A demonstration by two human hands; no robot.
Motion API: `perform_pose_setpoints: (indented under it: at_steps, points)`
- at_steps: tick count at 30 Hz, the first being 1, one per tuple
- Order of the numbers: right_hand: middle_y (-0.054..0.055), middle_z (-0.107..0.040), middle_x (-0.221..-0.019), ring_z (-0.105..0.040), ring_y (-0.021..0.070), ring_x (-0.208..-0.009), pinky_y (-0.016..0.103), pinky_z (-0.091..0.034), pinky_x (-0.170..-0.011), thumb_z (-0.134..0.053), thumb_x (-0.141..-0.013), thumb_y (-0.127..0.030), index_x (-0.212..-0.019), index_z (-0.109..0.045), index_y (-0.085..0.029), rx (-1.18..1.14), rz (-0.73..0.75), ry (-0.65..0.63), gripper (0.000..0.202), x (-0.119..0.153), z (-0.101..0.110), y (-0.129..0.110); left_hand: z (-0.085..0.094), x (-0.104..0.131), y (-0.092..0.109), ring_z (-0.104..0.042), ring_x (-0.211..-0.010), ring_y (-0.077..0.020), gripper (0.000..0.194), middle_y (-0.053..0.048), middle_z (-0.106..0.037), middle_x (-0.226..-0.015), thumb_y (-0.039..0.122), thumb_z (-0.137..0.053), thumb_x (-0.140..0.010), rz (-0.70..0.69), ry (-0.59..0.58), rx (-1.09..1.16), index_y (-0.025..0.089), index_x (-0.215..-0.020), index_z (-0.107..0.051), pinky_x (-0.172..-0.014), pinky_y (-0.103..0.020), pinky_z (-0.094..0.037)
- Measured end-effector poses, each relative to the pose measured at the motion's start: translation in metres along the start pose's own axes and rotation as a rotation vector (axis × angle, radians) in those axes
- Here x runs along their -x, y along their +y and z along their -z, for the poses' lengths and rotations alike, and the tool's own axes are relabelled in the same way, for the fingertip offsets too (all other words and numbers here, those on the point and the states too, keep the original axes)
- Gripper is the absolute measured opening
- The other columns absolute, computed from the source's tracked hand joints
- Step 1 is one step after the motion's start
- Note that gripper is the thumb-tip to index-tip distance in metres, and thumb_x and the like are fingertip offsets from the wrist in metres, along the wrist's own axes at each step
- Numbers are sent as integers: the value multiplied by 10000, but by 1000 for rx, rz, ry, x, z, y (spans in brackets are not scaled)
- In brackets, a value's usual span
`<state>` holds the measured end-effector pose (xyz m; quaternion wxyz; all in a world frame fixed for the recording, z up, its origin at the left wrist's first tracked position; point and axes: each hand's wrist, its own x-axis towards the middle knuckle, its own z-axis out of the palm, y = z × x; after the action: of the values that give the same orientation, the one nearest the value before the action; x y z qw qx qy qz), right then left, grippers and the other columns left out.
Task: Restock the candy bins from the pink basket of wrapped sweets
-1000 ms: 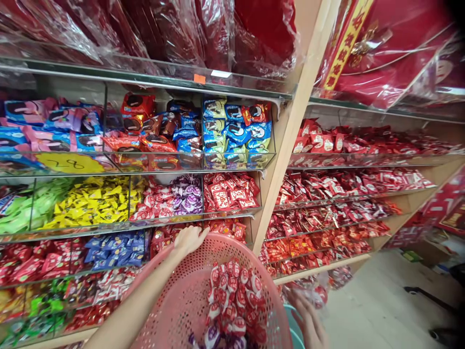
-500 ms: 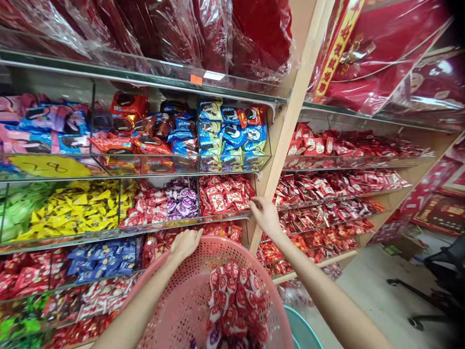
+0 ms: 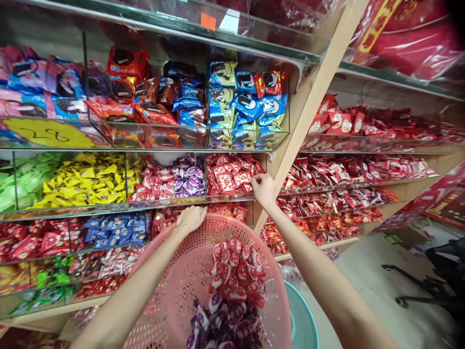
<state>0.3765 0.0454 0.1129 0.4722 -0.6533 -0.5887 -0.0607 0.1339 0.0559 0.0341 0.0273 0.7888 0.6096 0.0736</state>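
Had the left hand [image 3: 191, 218] wrapped over the far rim of the pink basket [image 3: 181, 286], gripping it, with the basket hanging just below that hand. Had the right hand [image 3: 263, 190] up at the corner of the shelf bin [image 3: 232, 198], fingers bunched, right beside the red packets [image 3: 232, 177] to its left. Couldn't tell whether pinching one or just resting on the edge, tbh

Would've guessed light, perforated plastic for the basket, fairly stiff, maybe a bit bendy at the rim, hardly fragile. Seemed best held by that rim, but looked likely to tip a little, given red-and-white sweets [image 3: 236, 269] and purple sweets [image 3: 225, 320] bunched below and right of the left hand

Figured the packets for tiny, light and soft, with slick crinkly wrappers, so probably easiest pinched across the middle. Also spotted a teal tub [image 3: 303, 310] well below the right hand, just beside the basket
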Motion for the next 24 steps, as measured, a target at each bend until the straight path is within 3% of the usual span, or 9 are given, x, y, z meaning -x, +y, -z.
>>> perform_pose_setpoints:
  at_steps: [5, 10, 12, 14, 16, 19, 21, 24]
  points:
    - [75, -604, -715, -526, 159, -642, 294, -414, -642, -468, -745, -294, -713, -608, -117, -234, -56, 62, 229, 6, 12, 5, 1, 0, -2, -611, -817, -222, 680, -123, -661, -828, 533, -96, -842, 8, -5, 14, 164, -742, -658, -721, -301, -397]
    - [11, -557, -605, -484, 109, -512, 240, -398, -505, -510, -750, -374, -794, -578, -130, -425, -89, 98, 257, 18, 42, 0, -1, -1, -4, -612, -808, -229, 688, -117, -658, -818, 558, -102, -833, 10, 1, 38, 166, -752, -661, -685, -290, -400]
    - [-27, -510, -540, -448, 88, -440, 214, -363, -437, -501, -767, -392, -843, -550, -151, -530, -77, 41, 258, 29, 53, -10, -2, -1, -4, -612, -808, -227, 690, -117, -657, -815, 557, -100, -835, 13, -2, 32, 167, -751, -663, -689, -290, -400]
    - [-47, -494, -512, -431, 78, -397, 199, -345, -402, -483, -786, -392, -870, -525, -173, -624, -45, -120, 238, 46, 56, -22, -2, -2, -5, -612, -805, -223, 690, -117, -659, -813, 551, -99, -837, 3, -5, 28, 164, -756, -665, -696, -290, -400]
    - [-45, -520, -524, -466, 85, -409, 200, -370, -410, -450, -809, -377, -880, -510, -188, -686, 1, -409, 211, 66, 45, -33, -2, -2, -5, -612, -799, -222, 688, -119, -660, -815, 539, -96, -841, -19, -4, 26, 161, -764, -666, -701, -294, -400]
    - [-35, -565, -561, -538, 108, -488, 223, -427, -482, -377, -841, -311, -914, -505, -198, -667, 90, -883, 185, 94, 6, -43, -3, -2, -5, -610, -801, -233, 693, -124, -659, -831, 540, -89, -839, -30, 5, 27, 162, -787, -668, -701, -308, -402]
    - [-27, -580, -587, -550, 109, -531, 227, -433, -532, -354, -836, -221, -868, -524, -193, -560, 199, -1028, 176, 108, -29, -44, -4, -1, -6, -607, -810, -241, 704, -126, -657, -840, 552, -85, -835, -26, 12, 32, 162, -801, -670, -703, -315, -404]
    - [0, -619, -712, -561, 125, -666, 234, -418, -635, -432, -751, -100, -744, -559, -181, -338, 371, -1069, 151, 122, -78, -42, -4, -1, -6, -603, -826, -245, 714, -131, -655, -847, 561, -85, -832, -25, 15, 38, 156, -806, -672, -719, -320, -401]
